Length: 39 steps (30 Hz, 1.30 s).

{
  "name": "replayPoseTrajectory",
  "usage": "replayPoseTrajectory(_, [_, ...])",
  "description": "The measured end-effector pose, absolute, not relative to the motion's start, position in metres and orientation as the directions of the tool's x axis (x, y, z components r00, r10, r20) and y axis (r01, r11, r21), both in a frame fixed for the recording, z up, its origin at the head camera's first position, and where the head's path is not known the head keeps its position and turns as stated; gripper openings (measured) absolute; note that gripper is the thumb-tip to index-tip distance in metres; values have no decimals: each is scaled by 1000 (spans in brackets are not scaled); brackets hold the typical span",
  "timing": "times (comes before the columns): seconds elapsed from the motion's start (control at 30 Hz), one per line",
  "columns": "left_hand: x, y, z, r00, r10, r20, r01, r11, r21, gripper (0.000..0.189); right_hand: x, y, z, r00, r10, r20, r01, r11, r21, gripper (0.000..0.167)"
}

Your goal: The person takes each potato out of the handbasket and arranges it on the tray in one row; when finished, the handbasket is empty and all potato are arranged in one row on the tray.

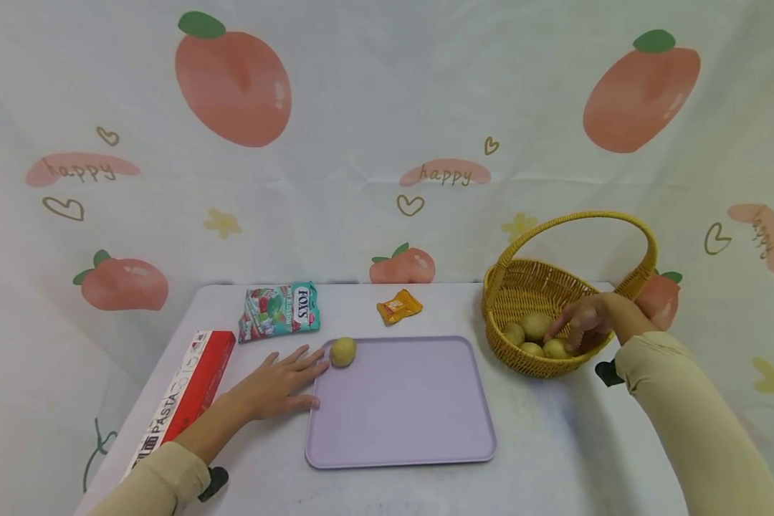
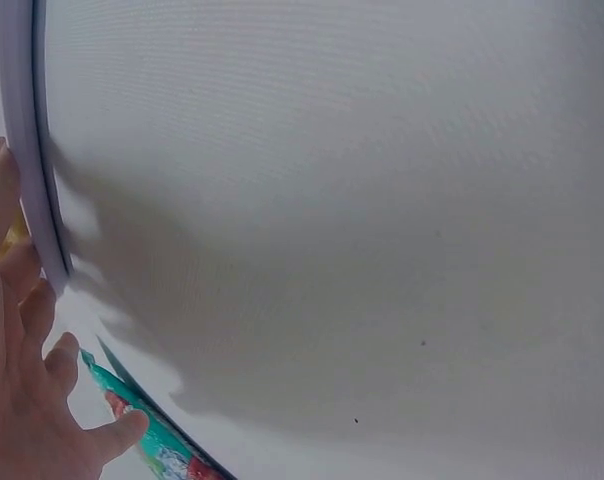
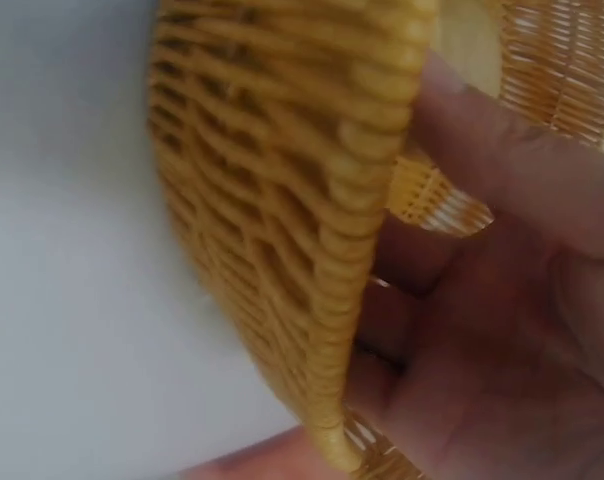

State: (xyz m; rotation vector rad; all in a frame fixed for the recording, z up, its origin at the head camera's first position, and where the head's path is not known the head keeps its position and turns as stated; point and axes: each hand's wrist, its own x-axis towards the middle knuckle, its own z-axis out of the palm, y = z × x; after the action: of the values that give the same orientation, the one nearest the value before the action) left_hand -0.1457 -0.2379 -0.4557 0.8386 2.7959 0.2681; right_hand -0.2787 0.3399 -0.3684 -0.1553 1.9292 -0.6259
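My left hand (image 1: 280, 387) lies spread at the left edge of the lilac tray (image 1: 400, 459), its fingertips on the rim. Just beyond those fingertips, one small yellowish potato (image 1: 343, 352) sits in the tray's far left corner. On the right, my right hand (image 1: 587, 320) reaches over the rim into a wicker basket (image 1: 522, 283), fingers bent down around a potato (image 1: 557, 349) at the front. Several other potatoes (image 1: 537, 326) lie about it. In the right wrist view the basket wall (image 3: 272, 170) hides part of the fingers, and the thumb (image 3: 512, 150) is beside a pale surface.
A green candy bag (image 1: 280, 312) lies behind the left hand, and an orange packet (image 1: 400, 307) behind the tray. A red and white pasta box (image 1: 187, 387) is at the left, beside the left forearm. The basket's tall handle (image 1: 574, 218) arches over its opening.
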Motion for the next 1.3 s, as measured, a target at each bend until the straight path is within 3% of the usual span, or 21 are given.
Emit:
replayPoseTrajectory(0.3, [-145,-237,-454,-815,561,-145,524,821,229,74,-274,340,-357,-464,-494,-735,-39,840,-540,47])
replayPoseTrajectory(0.53, [-146,-237,-453,-814,562,-146,527,820,222,74,-268,334,-338,-471,-591,-655,-94,771,-629,56])
replayPoseTrajectory(0.73, [-146,-237,-455,-814,563,-144,529,820,218,74,-261,316,-327,-413,-789,-454,-277,584,-763,46])
replayPoseTrajectory(0.97, [-147,-239,-456,-814,564,-141,531,820,216,74,-244,258,-330,-328,-897,-296,-464,426,-777,41])
replayPoseTrajectory(1.2, [-146,-238,-456,-815,559,-149,524,823,221,73,-233,194,-345,-420,-849,-321,-483,508,-713,45])
replayPoseTrajectory(1.3, [-146,-239,-457,-815,560,-148,526,822,218,73,-235,170,-357,-423,-859,-287,-502,486,-715,44])
